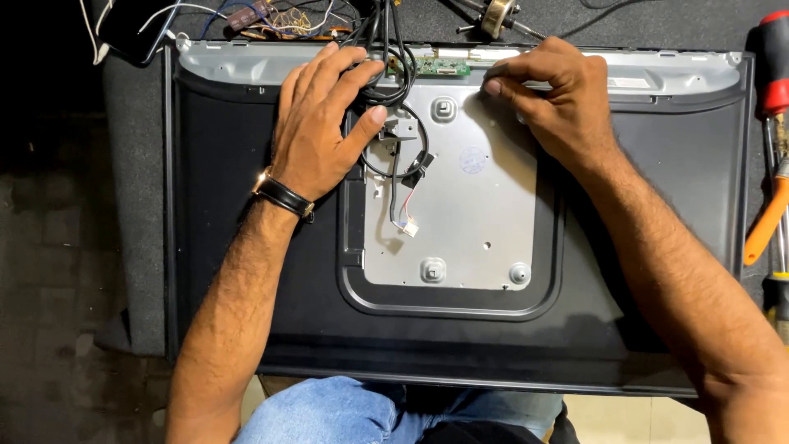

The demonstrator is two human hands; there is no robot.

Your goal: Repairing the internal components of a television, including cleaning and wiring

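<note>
A flat black panel back [657, 247] lies face down on the bench [131, 247], with a bare grey metal plate [477, 214] set in its middle. The left hand [320, 123], a dark watch [283, 196] on its wrist, rests spread over a bundle of black cables [386, 49] at the plate's far left corner, thumb against the loop. The right hand [559, 99] presses its fingertips [493, 85] on the plate's far edge, just beside a small green circuit board [440, 67]. A thin lead ending in a white plug [408, 229] lies on the plate. Red and orange screwdrivers [772, 164] lie at the right. Blue jeans [329, 411] show at the near edge.
</note>
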